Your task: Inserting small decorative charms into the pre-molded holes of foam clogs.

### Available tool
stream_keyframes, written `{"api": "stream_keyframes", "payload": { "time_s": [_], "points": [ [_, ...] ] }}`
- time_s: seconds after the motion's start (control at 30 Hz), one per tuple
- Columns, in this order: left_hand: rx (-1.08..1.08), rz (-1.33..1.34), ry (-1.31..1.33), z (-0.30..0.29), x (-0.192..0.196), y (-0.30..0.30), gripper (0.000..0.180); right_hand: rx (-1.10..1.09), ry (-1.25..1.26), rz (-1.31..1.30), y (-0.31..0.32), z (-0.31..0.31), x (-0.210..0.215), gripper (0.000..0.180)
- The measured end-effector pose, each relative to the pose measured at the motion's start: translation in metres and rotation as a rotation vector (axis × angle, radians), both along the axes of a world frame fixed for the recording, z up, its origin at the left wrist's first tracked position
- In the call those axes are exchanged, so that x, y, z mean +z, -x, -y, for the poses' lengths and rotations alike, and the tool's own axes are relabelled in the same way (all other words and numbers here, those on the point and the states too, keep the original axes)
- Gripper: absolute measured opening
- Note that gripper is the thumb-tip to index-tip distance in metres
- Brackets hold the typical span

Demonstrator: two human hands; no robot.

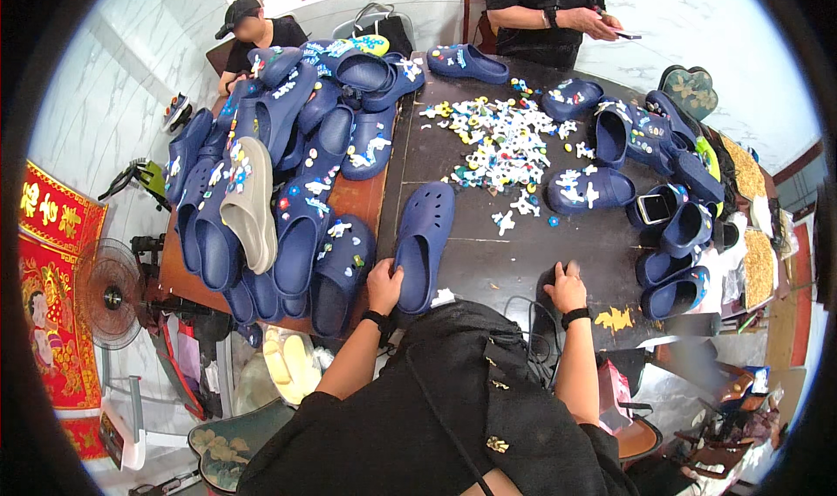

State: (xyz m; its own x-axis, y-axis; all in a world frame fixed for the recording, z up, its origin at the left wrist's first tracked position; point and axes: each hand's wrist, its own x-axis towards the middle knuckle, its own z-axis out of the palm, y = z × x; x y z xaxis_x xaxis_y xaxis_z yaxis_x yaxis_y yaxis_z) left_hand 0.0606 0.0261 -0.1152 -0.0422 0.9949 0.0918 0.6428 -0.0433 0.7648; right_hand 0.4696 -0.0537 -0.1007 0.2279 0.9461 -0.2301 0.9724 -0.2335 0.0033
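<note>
A plain navy clog (pixel 425 243) with round holes in its toe lies on the dark table, toe pointing away from me. My left hand (pixel 384 287) is closed on its left side near the heel. At the table's near edge rests my right hand (pixel 567 288), thumb and fingers apart, with nothing seen in it. Beyond the clog spreads a heap of small colourful shoe charms (pixel 506 143), mostly white, yellow, blue and green. A few loose charms (pixel 514 213) lie on its near side. To the right sits a navy clog (pixel 591 189) with white charms on it.
Many decorated navy clogs (pixel 301 191) pile up on the left, with one grey clog (pixel 250 204) among them. More clogs (pixel 671 226) line the right side. One person (pixel 261 38) sits at the far left; another (pixel 554 16) stands opposite, holding a phone. A fan (pixel 113 295) stands left.
</note>
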Motion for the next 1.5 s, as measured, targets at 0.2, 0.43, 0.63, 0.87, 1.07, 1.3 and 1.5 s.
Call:
{"api": "stream_keyframes", "payload": {
  "time_s": [0.2,0.43,0.63,0.87,1.07,1.3,1.5],
  "points": [
    [-0.001,-0.037,-0.033,0.025,0.009,0.013,0.027,0.038,-0.034,0.049,0.0,0.001,-0.005,0.072],
    [-0.042,-0.103,-0.05,0.026,0.022,0.019,0.028,0.035,0.009,0.079,-0.002,-0.007,-0.002,0.072],
    [-0.075,-0.154,-0.122,0.034,0.025,0.024,0.027,0.054,0.078,0.036,0.005,-0.021,0.03,0.058],
    [-0.13,-0.218,-0.114,0.035,0.03,0.022,0.027,0.177,-0.297,-0.182,0.031,-0.072,0.048,0.038],
    [-0.162,-0.239,-0.028,0.035,0.056,0.016,0.029,0.213,-0.344,-0.316,0.051,-0.136,0.022,0.041],
    [-0.096,0.253,-0.052,0.052,0.07,-0.001,0.023,0.232,-0.261,-0.315,0.06,-0.145,0.004,0.041],
    [-0.145,0.77,0.469,0.035,0.042,-0.013,0.041,0.159,-0.288,-0.512,0.053,-0.142,-0.006,0.042]
  ]
}}
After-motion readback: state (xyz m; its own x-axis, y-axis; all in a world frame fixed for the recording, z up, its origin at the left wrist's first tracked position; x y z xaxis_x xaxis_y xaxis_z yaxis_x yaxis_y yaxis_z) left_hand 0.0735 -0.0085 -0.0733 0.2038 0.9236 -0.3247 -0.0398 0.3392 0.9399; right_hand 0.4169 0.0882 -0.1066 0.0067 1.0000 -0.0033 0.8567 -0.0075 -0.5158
